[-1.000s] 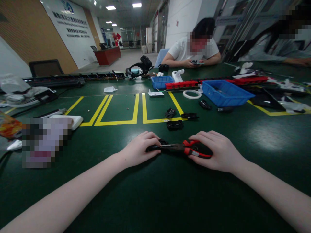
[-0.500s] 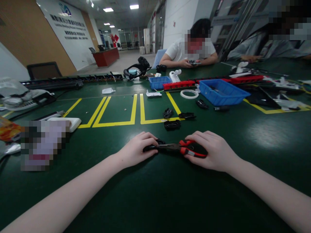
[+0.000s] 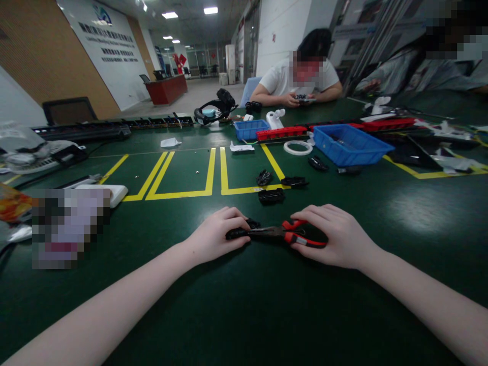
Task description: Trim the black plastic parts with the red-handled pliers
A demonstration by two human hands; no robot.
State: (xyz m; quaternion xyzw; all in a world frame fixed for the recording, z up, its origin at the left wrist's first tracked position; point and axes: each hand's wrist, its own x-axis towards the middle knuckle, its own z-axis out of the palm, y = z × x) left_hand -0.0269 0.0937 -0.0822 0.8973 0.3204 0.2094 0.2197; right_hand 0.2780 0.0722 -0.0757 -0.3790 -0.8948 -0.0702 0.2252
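Observation:
My left hand (image 3: 221, 231) is closed around a small black part (image 3: 237, 234), mostly covered by the fingers, so its kind cannot be made out. In my right hand (image 3: 335, 236) are red-and-black needle-nose pliers (image 3: 293, 235), their handles between thumb and fingers. The long jaws point left and meet the black part at my left fingertips. Just beyond my hands lie several similar black pieces, among them one on the yellow tape (image 3: 271, 196), one behind it (image 3: 264, 177) and one to the right (image 3: 294, 182).
A blue bin (image 3: 351, 145) and a smaller blue bin (image 3: 250, 130) stand farther back, near a white tape roll (image 3: 298, 148) and a red strip (image 3: 282, 133). A white box (image 3: 114, 194) lies at left. Across the green table (image 3: 244, 315), a person (image 3: 297, 81) holds a phone.
Both hands and the pliers have shifted very slightly to the right in the picture, with the grip unchanged. At far right, another person's hand has moved left.

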